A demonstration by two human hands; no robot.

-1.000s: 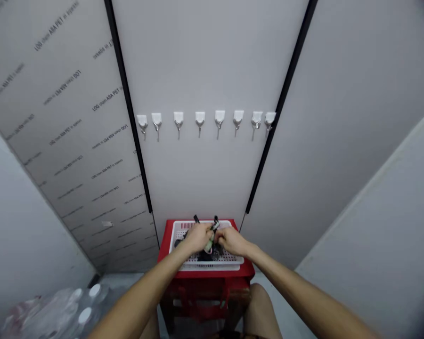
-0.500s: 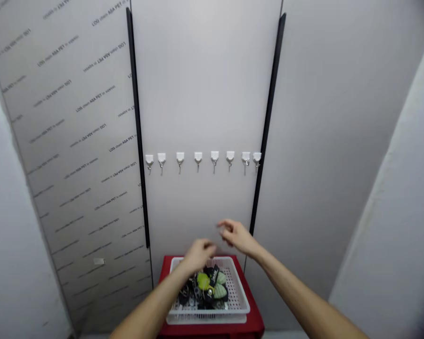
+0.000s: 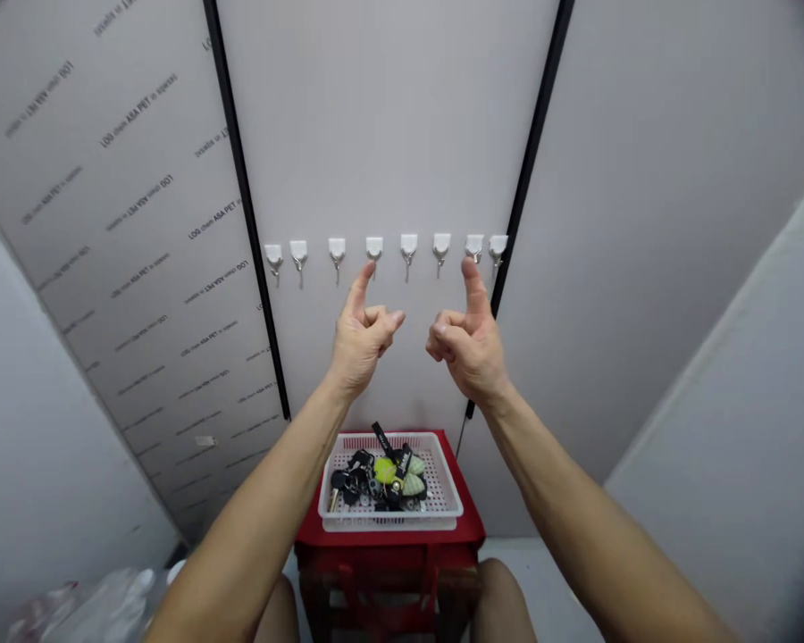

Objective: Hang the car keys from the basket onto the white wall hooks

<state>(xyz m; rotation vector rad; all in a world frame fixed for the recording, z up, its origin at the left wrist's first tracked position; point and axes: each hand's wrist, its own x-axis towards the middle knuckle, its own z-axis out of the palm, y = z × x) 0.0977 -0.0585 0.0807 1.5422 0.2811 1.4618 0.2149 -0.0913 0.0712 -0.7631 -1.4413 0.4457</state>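
Observation:
My left hand point(image 3: 360, 341) is raised in front of the wall, index finger pointing up and thumb out to the side; nothing shows in it. Its fingertip overlaps the lower part of a white wall hook point(image 3: 373, 246). My right hand point(image 3: 474, 350) also points its index finger up, with the other fingers curled and no object visible. That fingertip appears just under another white hook point(image 3: 474, 242); contact with either hook cannot be told. Below the hands, a white plastic basket point(image 3: 392, 521) holds a pile of keychain-like items point(image 3: 356, 478), black, yellow-green and pale green.
Several white hooks with metal prongs form a row on the grey panel point(image 3: 389, 116), between two black strips point(image 3: 238, 170). The basket stands on a red-topped stool point(image 3: 470, 527) between my knees. Plastic bags point(image 3: 100, 612) lie at the lower left.
Both hands have risen from near the basket to just below the hook row, and their index fingers now point upward. The view has shifted, showing the stool's front and my knees.

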